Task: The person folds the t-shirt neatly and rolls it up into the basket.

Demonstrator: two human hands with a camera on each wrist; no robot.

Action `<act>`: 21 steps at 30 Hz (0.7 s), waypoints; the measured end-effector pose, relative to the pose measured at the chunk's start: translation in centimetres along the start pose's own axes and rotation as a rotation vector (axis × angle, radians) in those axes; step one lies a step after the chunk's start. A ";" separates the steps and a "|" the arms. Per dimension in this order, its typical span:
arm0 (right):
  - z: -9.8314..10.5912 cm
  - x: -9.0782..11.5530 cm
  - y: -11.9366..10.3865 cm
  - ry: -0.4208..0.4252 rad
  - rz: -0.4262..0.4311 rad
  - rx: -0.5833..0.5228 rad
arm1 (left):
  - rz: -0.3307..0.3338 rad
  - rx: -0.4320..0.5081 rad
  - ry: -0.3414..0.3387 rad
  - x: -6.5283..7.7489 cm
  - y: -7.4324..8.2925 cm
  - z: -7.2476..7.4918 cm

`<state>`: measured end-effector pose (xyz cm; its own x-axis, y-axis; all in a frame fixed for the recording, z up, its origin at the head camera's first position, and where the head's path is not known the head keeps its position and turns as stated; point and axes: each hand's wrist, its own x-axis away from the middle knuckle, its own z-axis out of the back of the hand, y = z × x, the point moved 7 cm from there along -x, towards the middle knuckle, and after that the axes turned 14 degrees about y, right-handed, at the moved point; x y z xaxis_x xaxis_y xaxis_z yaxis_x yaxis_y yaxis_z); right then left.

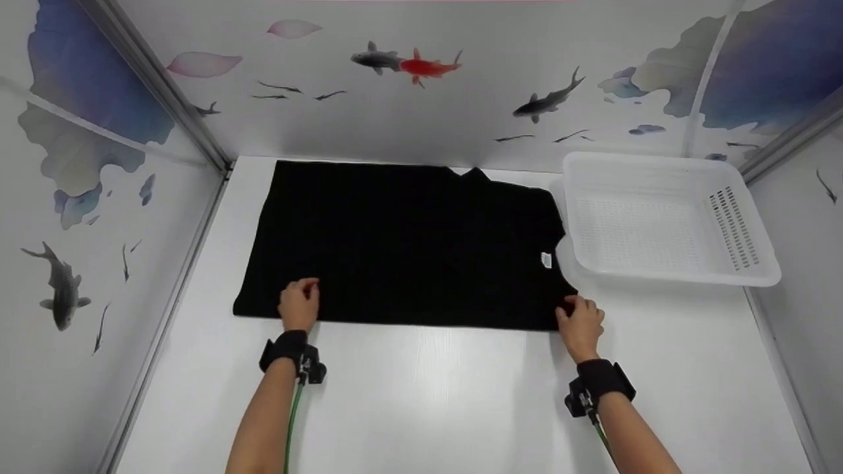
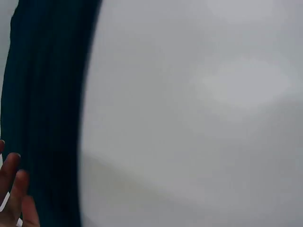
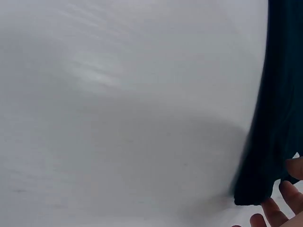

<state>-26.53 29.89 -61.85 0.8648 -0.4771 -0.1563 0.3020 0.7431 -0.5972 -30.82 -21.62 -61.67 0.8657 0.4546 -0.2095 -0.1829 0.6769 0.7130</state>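
Note:
A black T-shirt lies spread on the white table, its hem to the left and its neck with a small white label to the right. Over its near edge, toward the hem, is my left hand; the left wrist view shows those fingers slightly apart above the cloth. My right hand is at the near right corner, by the shoulder. There the thumb and forefinger pinch the cloth, which looks dark blue-green in the right wrist view.
At the back right stands a white plastic basket with slotted sides, close to the shirt's neck end. White panels printed with fish and leaves enclose the table at the back and both sides. Green cables run along both forearms.

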 end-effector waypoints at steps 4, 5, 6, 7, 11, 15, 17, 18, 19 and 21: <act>-0.4 0.5 0.3 -0.053 0.055 0.054 | 0.009 -0.185 0.047 -0.1 -3.4 3.3; -0.4 0.6 0.3 -0.055 0.069 0.063 | 0.003 -0.211 0.047 0.0 -4.0 3.9; -0.4 0.6 0.3 -0.053 0.077 0.070 | -0.006 -0.233 0.041 0.1 -4.4 4.3; -0.4 0.7 0.3 -0.049 0.082 0.075 | -0.017 -0.250 0.030 0.2 -4.8 4.7; -0.5 1.1 0.3 -0.031 0.102 0.081 | -0.057 -0.295 -0.010 0.3 -5.8 5.5; -0.5 1.5 0.3 -0.037 0.143 0.101 | -0.076 -0.312 -0.019 0.4 -6.1 5.8; -0.4 1.7 0.5 -0.041 0.154 0.112 | -0.091 -0.313 -0.008 0.5 -6.2 5.9; -0.3 1.9 0.6 -0.044 0.158 0.117 | -0.104 -0.313 0.002 0.6 -6.2 6.0; -0.3 2.1 0.9 -0.047 0.159 0.121 | -0.120 -0.314 0.012 0.7 -6.2 6.1; 0.0 2.8 1.3 -0.054 0.165 0.128 | -0.161 -0.315 0.034 1.0 -6.4 6.4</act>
<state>-23.75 29.56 -63.09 0.9259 -0.3210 -0.1991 0.2001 0.8639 -0.4622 -25.75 -29.20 -62.12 0.8801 0.3427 -0.3287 -0.1846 0.8846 0.4282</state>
